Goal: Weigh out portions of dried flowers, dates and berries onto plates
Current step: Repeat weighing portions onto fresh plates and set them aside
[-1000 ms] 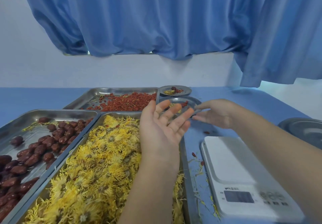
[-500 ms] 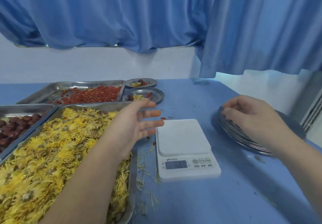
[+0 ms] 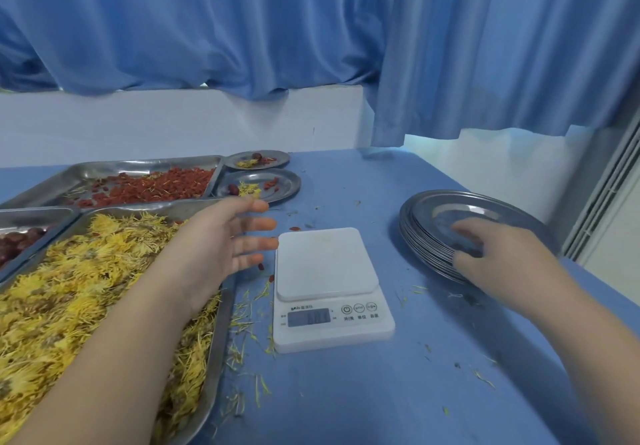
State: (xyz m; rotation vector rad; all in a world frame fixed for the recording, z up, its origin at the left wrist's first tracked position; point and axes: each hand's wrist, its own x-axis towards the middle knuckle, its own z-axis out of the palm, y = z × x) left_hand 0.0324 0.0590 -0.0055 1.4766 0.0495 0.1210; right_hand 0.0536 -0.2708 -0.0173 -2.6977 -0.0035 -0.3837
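My left hand (image 3: 221,244) hovers open, fingers spread, over the right edge of the tray of yellow dried flowers (image 3: 69,289), just left of the white scale (image 3: 325,264), whose platform is bare. On the right, my right hand (image 3: 498,257) is on the stack of steel plates (image 3: 446,209): fingers over the top plate, thumb at its near rim, pinching it. Red berries (image 3: 156,186) fill the far tray. Dates (image 3: 17,244) show at the left edge.
Two small plates with mixed portions, a near one (image 3: 291,185) and a far one (image 3: 278,156), stand behind the scale beside the berry tray. Petals and a few berries litter the blue table (image 3: 346,392). A blue curtain (image 3: 311,29) hangs behind; the table's right edge lies beyond the plate stack.
The view swung right. My right hand went from the filled plates to the plate stack and now reaches over the top plate. My left hand stays open near the scale.
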